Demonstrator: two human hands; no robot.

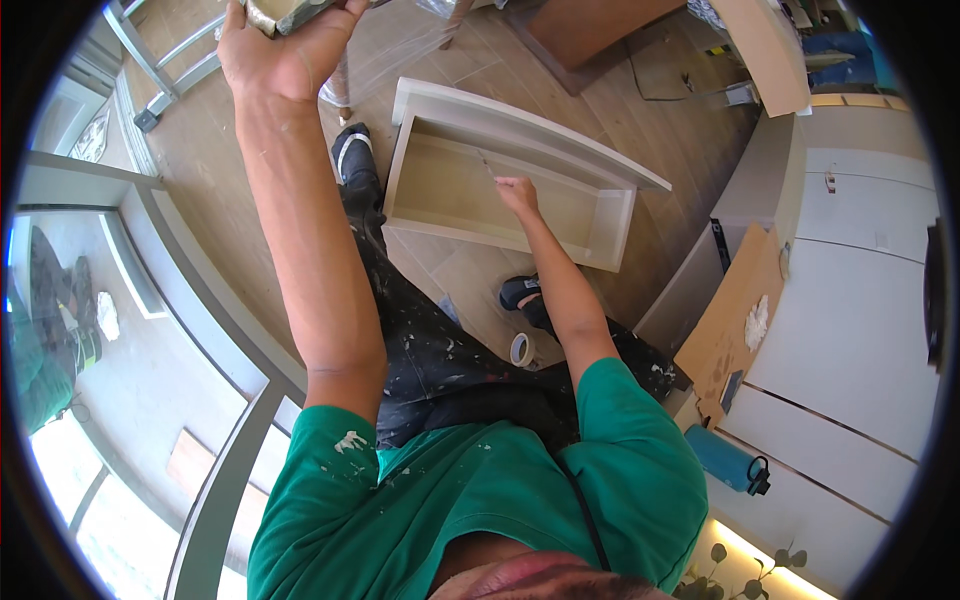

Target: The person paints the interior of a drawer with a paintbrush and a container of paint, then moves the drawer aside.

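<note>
If tilted at eleven o'clock, could spill any contents from the stained container [290,14], held in the curled left grip [285,65]; with the right grip [516,192] closed round a thin tool [486,162], could scratch the drawer [445,180] beneath, toward twelve o'clock, by slipping.

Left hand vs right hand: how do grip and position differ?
Grip: the left hand supports a container on a spread palm; the right hand is closed around a thin tool, kind unclear. Position: the left hand is at the picture's top edge; the right hand is nearer the middle, over the drawer. Shared: both are bare and hold something.
</note>
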